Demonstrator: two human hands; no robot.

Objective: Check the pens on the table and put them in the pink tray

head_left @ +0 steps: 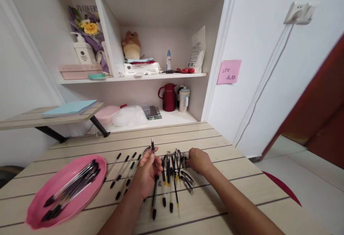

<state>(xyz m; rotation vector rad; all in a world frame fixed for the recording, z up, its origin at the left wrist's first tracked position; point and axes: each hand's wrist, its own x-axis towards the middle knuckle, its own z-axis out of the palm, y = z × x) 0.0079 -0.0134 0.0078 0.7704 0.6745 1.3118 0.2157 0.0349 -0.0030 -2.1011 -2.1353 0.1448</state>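
In the head view my left hand is closed around a pen, its tip pointing up and away from me. My right hand rests at the far right of a spread of pen parts, fingers curled down. Whatever those fingertips grip is hidden behind the hand. Between the hands lie several black caps, clear barrels and refills with yellowish ends. Two short dark pen pieces with clips are just below my right hand. Left of my left hand, several capped pens lie in a slanted row.
A pink scalloped tray at the left holds several pens. Behind it a small raised shelf carries light-blue papers. A red jug and a speckled cup stand at the back, under a white shelf.
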